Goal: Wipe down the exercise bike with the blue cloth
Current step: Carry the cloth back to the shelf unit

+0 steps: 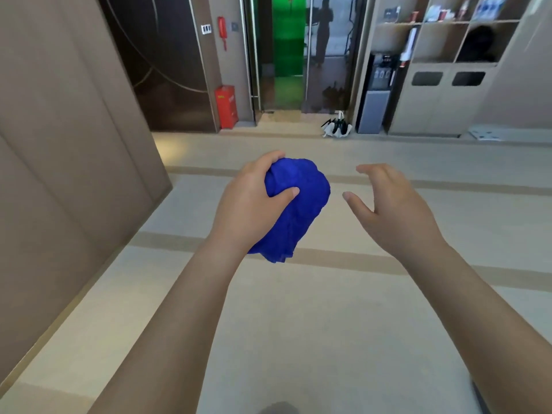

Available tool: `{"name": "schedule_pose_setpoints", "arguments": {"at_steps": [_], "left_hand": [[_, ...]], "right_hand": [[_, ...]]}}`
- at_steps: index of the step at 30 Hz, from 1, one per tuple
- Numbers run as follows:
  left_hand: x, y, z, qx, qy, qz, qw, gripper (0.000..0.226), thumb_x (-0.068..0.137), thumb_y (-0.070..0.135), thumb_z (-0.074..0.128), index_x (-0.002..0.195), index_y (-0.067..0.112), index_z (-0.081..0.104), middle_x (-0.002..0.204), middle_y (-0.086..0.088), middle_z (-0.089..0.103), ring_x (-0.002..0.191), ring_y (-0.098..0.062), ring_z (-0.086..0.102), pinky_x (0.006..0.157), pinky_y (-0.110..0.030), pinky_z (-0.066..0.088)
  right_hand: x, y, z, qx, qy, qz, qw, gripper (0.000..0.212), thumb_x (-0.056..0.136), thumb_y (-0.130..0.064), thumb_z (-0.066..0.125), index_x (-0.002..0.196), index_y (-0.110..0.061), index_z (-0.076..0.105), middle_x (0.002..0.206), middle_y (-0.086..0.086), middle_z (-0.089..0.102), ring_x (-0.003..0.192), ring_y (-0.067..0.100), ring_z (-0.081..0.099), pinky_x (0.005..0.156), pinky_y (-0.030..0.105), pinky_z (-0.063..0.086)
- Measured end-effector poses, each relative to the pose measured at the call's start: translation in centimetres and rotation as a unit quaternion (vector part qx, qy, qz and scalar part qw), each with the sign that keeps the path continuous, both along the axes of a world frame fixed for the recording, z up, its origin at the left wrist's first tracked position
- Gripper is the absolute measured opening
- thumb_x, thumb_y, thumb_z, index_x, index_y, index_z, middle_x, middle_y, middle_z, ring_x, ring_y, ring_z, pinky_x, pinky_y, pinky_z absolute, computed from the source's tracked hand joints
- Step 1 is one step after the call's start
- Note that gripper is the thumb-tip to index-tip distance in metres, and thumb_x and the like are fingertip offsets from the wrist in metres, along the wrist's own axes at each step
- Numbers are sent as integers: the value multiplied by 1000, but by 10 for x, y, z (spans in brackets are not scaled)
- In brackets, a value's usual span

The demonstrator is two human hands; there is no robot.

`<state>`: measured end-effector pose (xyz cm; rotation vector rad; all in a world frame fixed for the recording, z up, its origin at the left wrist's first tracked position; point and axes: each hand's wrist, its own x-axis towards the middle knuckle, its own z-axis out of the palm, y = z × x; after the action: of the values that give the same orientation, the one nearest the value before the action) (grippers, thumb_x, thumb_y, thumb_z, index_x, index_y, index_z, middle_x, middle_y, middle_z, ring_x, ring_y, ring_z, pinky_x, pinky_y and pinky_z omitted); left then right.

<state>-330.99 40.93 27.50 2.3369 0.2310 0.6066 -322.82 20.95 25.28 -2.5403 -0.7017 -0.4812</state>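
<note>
Along the left edge, wall panels [44, 144]: smooth matt beige slabs with straight vertical seams.
dark panel [161, 70]: glossy brown surface crossed by thin pale curved lines.
red handset [222, 28]: slim plastic shape hung upright on the narrow strip right of the dark panel.
red box [226, 106]: squared cabinet standing below the red handset; the yellow mark on its front is too blurred to read.
left hand [251, 204]: fingers and thumb curled round the blue cloth [298, 201], gripping it.
blue cloth: vivid soft fabric bunched into a crumpled lump, held in mid-air at the centre of the view, its loose end hanging beside the left wrist.
water dispenser [378, 94]: tall black-and-grey column against the back wall.
right hand [394, 210]: spread and relaxed, fingers gently curved, holding nothing, just beside the blue cloth without touching it.
shelf unit [442, 23]: beige cubbyholes with small blurred items, labels unreadable; two dark rounded slots beneath.
</note>
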Motion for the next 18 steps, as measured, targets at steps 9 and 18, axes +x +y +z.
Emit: {"name": "schedule_pose_setpoints", "arguments": {"at_steps": [9,18], "left_hand": [[145,-32,-26,-16,6,-58,998,53,89,34,64,137,38,43,136,15,48,118,-6,46,89,-20,34],[332,-21,-52,-51,30,-74,996,54,88,33,64,137,41,43,133,17,47,112,-1,44,85,-20,33]], "right_hand": [[114,-60,-30,-48,1,-148,988,70,91,-55,39,142,-7,37,144,9,42,133,26,36,107,40,35],[306,-41,-49,-92,7,-168,981,69,92,-49,48,142,-3,35,147,13,39,136,28,34,110,40,31]]}}
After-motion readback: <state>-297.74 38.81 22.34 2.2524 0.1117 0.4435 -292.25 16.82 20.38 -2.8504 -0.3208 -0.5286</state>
